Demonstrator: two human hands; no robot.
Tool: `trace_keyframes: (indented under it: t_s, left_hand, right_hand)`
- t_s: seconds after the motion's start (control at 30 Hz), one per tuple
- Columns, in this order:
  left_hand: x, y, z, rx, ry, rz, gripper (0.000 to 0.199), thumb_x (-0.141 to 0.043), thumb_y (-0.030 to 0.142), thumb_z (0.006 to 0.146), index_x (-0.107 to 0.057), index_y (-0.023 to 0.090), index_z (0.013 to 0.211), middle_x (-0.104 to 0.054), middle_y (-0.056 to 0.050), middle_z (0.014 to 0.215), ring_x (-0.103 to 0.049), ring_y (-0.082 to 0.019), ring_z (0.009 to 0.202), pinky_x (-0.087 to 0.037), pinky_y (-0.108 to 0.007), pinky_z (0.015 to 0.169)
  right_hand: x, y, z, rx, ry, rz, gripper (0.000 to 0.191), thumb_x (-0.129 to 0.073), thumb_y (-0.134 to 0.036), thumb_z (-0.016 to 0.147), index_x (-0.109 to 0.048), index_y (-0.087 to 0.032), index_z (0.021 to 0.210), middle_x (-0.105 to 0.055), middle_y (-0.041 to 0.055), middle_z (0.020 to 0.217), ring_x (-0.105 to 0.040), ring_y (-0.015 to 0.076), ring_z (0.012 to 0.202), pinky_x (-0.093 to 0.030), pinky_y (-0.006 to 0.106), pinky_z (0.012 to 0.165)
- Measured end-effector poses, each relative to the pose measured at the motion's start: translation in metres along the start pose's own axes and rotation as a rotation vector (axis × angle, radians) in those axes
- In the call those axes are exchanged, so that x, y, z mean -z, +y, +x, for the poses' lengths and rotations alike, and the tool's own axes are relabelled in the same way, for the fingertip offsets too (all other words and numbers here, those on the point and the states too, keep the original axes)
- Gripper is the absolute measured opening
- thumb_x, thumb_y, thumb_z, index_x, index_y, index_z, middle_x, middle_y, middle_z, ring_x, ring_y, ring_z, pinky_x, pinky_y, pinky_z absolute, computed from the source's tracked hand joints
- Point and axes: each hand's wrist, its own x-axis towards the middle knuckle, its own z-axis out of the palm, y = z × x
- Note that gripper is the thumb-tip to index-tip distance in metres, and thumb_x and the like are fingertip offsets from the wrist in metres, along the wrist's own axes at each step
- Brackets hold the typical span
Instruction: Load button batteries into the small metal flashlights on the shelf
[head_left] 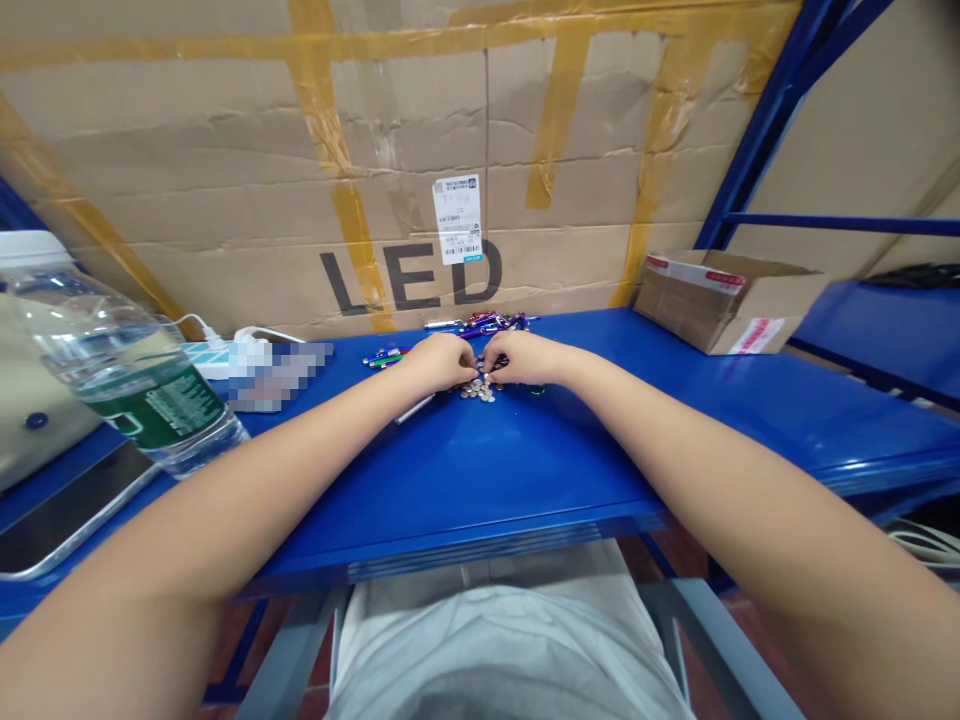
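Note:
Both my hands meet over a small pile of silvery round pieces (pixel 478 391), like button cells or coins, on the blue shelf. My left hand (pixel 442 361) is closed in a pinch just left of the pile; what its fingertips hold is too small to make out. Facing it, my right hand (pixel 521 358) pinches too, with a tiny pale piece showing at its fingertips. Behind the hands lies a heap of shiny coloured metal tubes (pixel 491 322), purple, red and blue. More blue and green tubes (pixel 386 358) lie left of my left hand. A silver rod (pixel 414 409) rests below my left wrist.
A water bottle (pixel 161 400) with a green label stands at the left, near a phone (pixel 75 505). A white power strip (pixel 214 358) with cables lies behind. At the right sits an open cardboard box (pixel 686 300). A large carton (pixel 420 140) marked LED backs the blue shelf (pixel 480 490).

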Motion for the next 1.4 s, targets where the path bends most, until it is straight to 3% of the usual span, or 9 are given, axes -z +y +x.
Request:
trace_keyframes:
  t_s: [0.2,0.43,0.7,0.9,1.07,1.4]
  left_hand:
    - [0.004,0.003,-0.005,0.050,-0.034,-0.045,0.022,-0.058,0.024,0.071,-0.075,0.019,0.083,-0.071,-0.002,0.069,-0.060,-0.016,0.063,-0.038,-0.026,0.057]
    - [0.001,-0.004,-0.004,-0.011,0.001,-0.047,0.023,-0.057,0.023,0.071,-0.076,0.021,0.083,-0.073,-0.002,0.073,-0.062,-0.016,0.067,-0.039,-0.026,0.060]
    - [0.000,-0.006,-0.002,-0.073,-0.022,-0.056,0.027,-0.057,0.026,0.073,-0.076,0.022,0.092,-0.072,0.000,0.077,-0.061,-0.016,0.070,-0.040,-0.027,0.065]
    - [0.000,-0.007,-0.002,-0.027,-0.016,-0.080,0.020,-0.061,0.026,0.074,-0.075,0.020,0.086,-0.071,-0.001,0.074,-0.061,-0.015,0.067,-0.039,-0.026,0.062]
    - [-0.001,-0.010,0.000,-0.101,0.044,-0.087,0.015,-0.067,0.024,0.074,-0.075,0.020,0.086,-0.073,-0.002,0.084,-0.062,-0.017,0.077,-0.040,-0.026,0.067]
    - [0.016,-0.010,-0.023,-0.252,0.012,-0.072,0.015,-0.065,0.027,0.082,-0.076,0.019,0.089,-0.073,-0.003,0.089,-0.063,-0.016,0.083,-0.043,-0.026,0.075]
  right_hand:
    - [-0.001,0.002,0.000,0.022,0.019,0.019,0.017,-0.067,-0.015,0.076,-0.075,-0.019,0.091,-0.074,0.0044,0.094,-0.066,0.0166,0.085,-0.049,0.026,0.080]
    - [0.002,0.008,-0.003,0.130,0.058,0.030,0.013,-0.068,-0.014,0.077,-0.076,-0.020,0.085,-0.073,0.0047,0.099,-0.064,0.0188,0.099,-0.048,0.029,0.090]
    - [0.000,0.011,-0.002,0.187,0.052,0.002,0.017,-0.067,-0.009,0.075,-0.077,-0.020,0.084,-0.072,0.0049,0.100,-0.063,0.0191,0.100,-0.047,0.030,0.092]
    - [0.003,0.007,-0.006,0.220,0.059,0.029,0.022,-0.061,-0.009,0.076,-0.077,-0.021,0.086,-0.072,0.0053,0.100,-0.062,0.0192,0.100,-0.048,0.030,0.089]
    - [0.005,0.006,-0.008,0.285,0.020,0.025,0.019,-0.062,-0.016,0.078,-0.078,-0.023,0.087,-0.072,0.0043,0.101,-0.061,0.0212,0.103,-0.046,0.034,0.093]
    - [0.014,0.005,-0.019,0.172,-0.061,-0.003,0.012,-0.067,-0.021,0.076,-0.074,-0.020,0.084,-0.070,0.0057,0.098,-0.061,0.0206,0.098,-0.046,0.032,0.090]
